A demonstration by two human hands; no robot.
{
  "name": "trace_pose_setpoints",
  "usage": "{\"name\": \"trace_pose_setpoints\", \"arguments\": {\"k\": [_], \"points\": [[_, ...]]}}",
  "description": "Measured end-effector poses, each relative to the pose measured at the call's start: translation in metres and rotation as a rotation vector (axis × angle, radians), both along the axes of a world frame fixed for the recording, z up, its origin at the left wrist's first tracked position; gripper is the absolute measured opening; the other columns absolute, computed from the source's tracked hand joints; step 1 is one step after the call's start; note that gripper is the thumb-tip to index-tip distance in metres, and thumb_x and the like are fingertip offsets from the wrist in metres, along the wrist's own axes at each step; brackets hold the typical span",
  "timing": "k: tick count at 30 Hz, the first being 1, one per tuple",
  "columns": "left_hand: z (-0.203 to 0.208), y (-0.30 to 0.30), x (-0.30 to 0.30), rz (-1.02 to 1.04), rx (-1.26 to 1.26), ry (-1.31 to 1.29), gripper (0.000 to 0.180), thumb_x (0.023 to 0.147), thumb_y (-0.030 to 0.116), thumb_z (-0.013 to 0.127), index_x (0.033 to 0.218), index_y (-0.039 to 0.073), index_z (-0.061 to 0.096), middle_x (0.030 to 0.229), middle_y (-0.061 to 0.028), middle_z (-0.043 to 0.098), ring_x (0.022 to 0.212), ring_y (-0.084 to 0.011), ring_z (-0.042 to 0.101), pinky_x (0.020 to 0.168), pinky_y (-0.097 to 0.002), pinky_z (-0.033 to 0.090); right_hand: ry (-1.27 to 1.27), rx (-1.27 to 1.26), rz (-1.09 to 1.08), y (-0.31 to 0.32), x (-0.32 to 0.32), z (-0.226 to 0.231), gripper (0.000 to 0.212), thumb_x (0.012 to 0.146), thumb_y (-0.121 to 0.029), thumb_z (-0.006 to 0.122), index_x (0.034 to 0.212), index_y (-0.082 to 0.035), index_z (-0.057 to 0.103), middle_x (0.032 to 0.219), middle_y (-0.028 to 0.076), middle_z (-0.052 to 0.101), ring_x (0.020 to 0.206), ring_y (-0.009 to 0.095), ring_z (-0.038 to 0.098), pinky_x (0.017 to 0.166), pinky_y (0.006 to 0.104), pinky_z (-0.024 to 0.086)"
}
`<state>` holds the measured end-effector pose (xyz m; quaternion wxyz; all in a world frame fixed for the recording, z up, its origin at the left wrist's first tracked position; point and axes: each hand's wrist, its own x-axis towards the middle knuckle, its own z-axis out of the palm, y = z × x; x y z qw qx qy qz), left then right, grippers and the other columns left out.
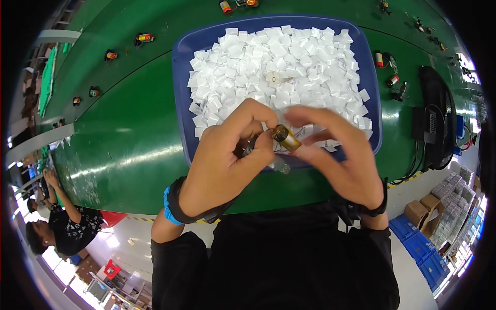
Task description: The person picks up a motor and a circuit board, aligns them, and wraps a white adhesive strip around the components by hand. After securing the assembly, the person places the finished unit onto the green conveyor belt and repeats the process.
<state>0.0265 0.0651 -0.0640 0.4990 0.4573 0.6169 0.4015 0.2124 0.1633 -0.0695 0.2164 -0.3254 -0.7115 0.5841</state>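
Observation:
My left hand (222,155) is closed, thumb and forefinger pinched around a small wired assembly whose dark parts (249,146) show between the fingers. At its fingertips sits a gold battery-like cylinder (287,138) with a black end, tilted down to the right. My right hand (343,155) is beside it with fingers spread and slightly blurred. Its thumb comes close to the cylinder's lower end; whether they touch I cannot tell. Both hands are over the near edge of a blue tub (183,103) heaped with small white square pieces (243,67). A clear scrap (279,165) hangs below the cylinder.
A round cream tag (274,78) lies on the white pieces. Small wired assemblies with red-and-yellow cylinders (145,38) dot the green table (124,113). At right is a black mesh chair back (438,119). Another person (64,227) works at far left; blue crates (413,243) stand lower right.

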Motion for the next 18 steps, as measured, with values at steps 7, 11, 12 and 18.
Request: {"name": "trace_pose_setpoints", "arguments": {"k": [7, 11, 12, 18], "points": [[0.012, -0.003, -0.012, -0.142, -0.194, -0.100, 0.030, 0.092, 0.010, 0.067, 0.119, 0.007, 0.053, 0.074, 0.0005, 0.057, 0.058, -0.0045, 0.053, 0.051, -0.0222, 0.038, 0.005, -0.014, 0.115, 0.009, 0.007, -0.006, 0.030, 0.079, 0.000, 0.076, 0.108, -0.002, 0.068, 0.103, 0.008, 0.068, 0.087, 0.016, 0.066, 0.076, 0.0286, 0.052], [0.014, 0.001, -0.011, -0.126, -0.272, -0.299, 0.037, 0.092, 0.004, 0.066, 0.126, 0.003, 0.051, 0.081, -0.0005, 0.056, 0.067, -0.0054, 0.057, 0.052, -0.0182, 0.045, 0.014, 0.089, 0.135, 0.011, 0.007, -0.008, 0.028, 0.075, 0.001, 0.080, 0.101, -0.002, 0.068, 0.097, 0.008, 0.067, 0.083, 0.016, 0.065, 0.075, 0.0277, 0.051], [0.014, 0.000, -0.012, -0.124, -0.272, -0.298, 0.037, 0.092, 0.004, 0.066, 0.126, 0.003, 0.051, 0.081, -0.0005, 0.056, 0.067, -0.0054, 0.057, 0.052, -0.0182, 0.045, 0.027, 0.104, 0.136, 0.010, 0.006, -0.007, 0.028, 0.074, 0.001, 0.081, 0.099, -0.002, 0.068, 0.095, 0.008, 0.066, 0.082, 0.016, 0.064, 0.074, 0.0275, 0.050], [0.002, -0.002, -0.015, -0.251, -0.239, -0.430, 0.039, 0.093, 0.013, 0.068, 0.127, 0.011, 0.050, 0.075, 0.0019, 0.053, 0.063, -0.0052, 0.058, 0.049, -0.0192, 0.045, 0.059, 0.247, 0.160, 0.012, 0.005, -0.004, 0.028, 0.072, 0.002, 0.082, 0.095, -0.005, 0.068, 0.094, 0.007, 0.066, 0.083, 0.019, 0.064, 0.074, 0.0276, 0.050]]}}
